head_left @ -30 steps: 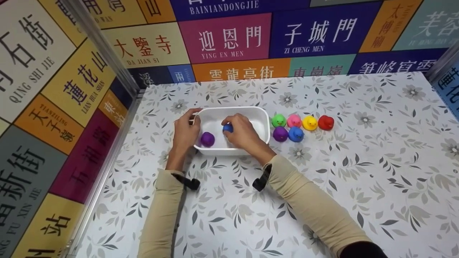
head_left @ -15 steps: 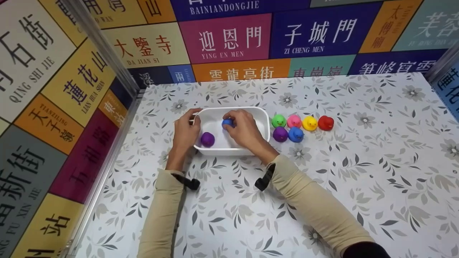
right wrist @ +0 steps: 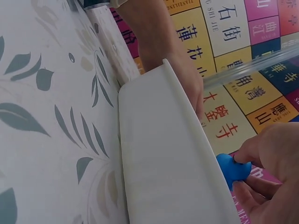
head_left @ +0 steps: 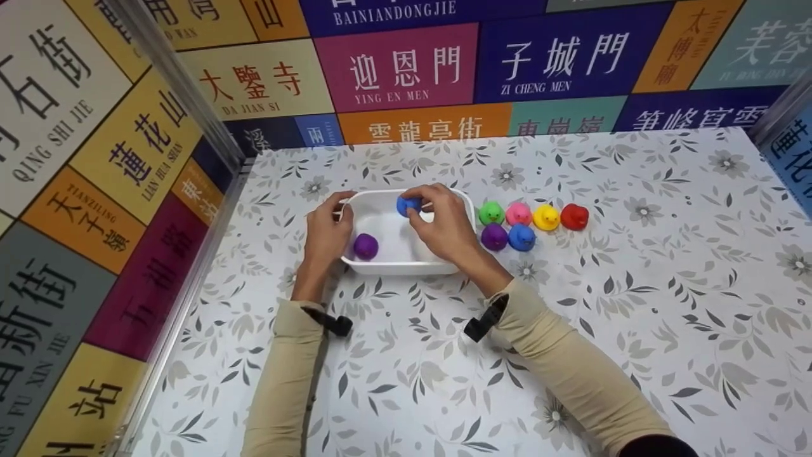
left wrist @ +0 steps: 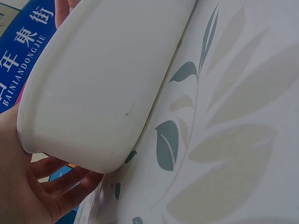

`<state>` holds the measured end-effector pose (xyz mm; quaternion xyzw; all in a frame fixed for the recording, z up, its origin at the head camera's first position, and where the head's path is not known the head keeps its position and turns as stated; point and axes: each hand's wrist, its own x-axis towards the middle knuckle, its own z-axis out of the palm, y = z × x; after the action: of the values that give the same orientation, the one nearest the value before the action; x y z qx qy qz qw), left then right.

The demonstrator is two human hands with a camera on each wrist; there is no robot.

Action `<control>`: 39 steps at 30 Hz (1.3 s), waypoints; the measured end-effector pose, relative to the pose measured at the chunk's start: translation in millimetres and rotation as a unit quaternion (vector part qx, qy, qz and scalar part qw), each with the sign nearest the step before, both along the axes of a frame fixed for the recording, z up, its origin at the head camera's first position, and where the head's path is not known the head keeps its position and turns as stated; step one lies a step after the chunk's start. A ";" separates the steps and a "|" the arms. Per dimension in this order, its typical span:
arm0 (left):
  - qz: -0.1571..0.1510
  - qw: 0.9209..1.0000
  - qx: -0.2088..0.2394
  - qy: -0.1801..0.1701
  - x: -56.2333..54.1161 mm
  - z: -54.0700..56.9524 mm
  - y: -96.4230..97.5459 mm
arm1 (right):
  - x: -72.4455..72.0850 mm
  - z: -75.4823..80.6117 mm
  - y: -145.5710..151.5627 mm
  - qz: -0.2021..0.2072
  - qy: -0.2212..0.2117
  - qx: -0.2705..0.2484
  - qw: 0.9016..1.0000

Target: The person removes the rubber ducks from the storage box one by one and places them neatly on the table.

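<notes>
A white plastic bin point(head_left: 406, 268) stands on the table. My left hand point(head_left: 327, 228) holds the bin's left end at the rim; in the left wrist view its fingers point(left wrist: 65, 179) curl against the outer wall. My right hand point(head_left: 444, 222) pinches a blue rubber duck point(head_left: 406, 205) at the bin's far side. In the right wrist view this blue duck point(right wrist: 232, 169) shows just above the rim, between thumb and fingers. A purple rubber duck point(head_left: 366, 246) lies in the bin's near left corner, its face out of sight.
Right of the bin, a back row holds green point(head_left: 491, 213), pink point(head_left: 519, 213), yellow point(head_left: 546, 217) and red point(head_left: 575, 216) ducks. In front of them sit another purple duck point(head_left: 494, 236) and blue duck point(head_left: 522, 237). Lettered panels point(head_left: 396, 66) wall the table's back and sides.
My right hand has carried the blue duck from the bin's middle toward its far wall and slightly right. My left hand stays at the bin's left end.
</notes>
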<state>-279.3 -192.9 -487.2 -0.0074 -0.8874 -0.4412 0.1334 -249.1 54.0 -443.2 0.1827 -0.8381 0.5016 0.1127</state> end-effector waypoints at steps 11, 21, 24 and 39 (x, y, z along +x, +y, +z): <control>-0.004 1.000 0.004 -0.004 -0.1 -0.4 0.2 | 7.6 -8.0 27.9 0.018 0.024 -0.040 0.999; -0.003 1.000 0.003 -0.007 0.1 -0.5 -0.5 | 12.3 -13.4 59.6 0.048 0.018 -0.032 0.998; -0.002 1.000 0.005 -0.004 -0.1 0.0 -0.7 | 13.1 -13.9 69.7 0.045 0.012 -0.031 0.998; -0.005 1.000 0.005 -0.008 0.8 1.2 -0.5 | 22.0 -14.6 126.2 -0.004 0.020 -0.015 1.000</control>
<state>-278.5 -193.4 -486.0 -0.0075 -0.8863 -0.4462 0.1239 -227.1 180.1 -457.8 0.1875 -0.8289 0.5097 0.1341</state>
